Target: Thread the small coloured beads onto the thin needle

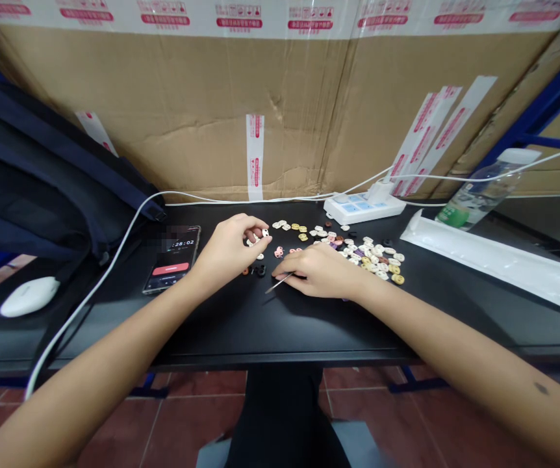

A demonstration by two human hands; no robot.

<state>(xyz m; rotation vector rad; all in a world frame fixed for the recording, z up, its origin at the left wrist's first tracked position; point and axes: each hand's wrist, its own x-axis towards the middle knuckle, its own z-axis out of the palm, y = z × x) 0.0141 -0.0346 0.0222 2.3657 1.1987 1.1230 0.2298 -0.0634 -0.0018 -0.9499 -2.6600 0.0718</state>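
Observation:
My left hand (235, 246) pinches a small white piece with dark spots (265, 233), like a button or bead, between thumb and fingertips just above the table. In my right hand (312, 270) is a thin pointed metal tool (279, 283), its tip towards the lower left. Which kind of tool it is I cannot make out. Between the hands lies a small pink piece (279, 252), with black ones (260, 270) nearer to me. A loose heap of small white, yellow, brown and purple pieces (368, 255) spreads beyond and right of my right hand, which hides part of it.
A phone (171, 260) and a white mouse-shaped object (29, 296) lie left, by a dark backpack (50, 162). A power strip (365, 207), white cable (134, 224), white tray-like strip (494, 263) and leaning bottle (484, 188) are behind and right. Cardboard (187, 84) closes the back.

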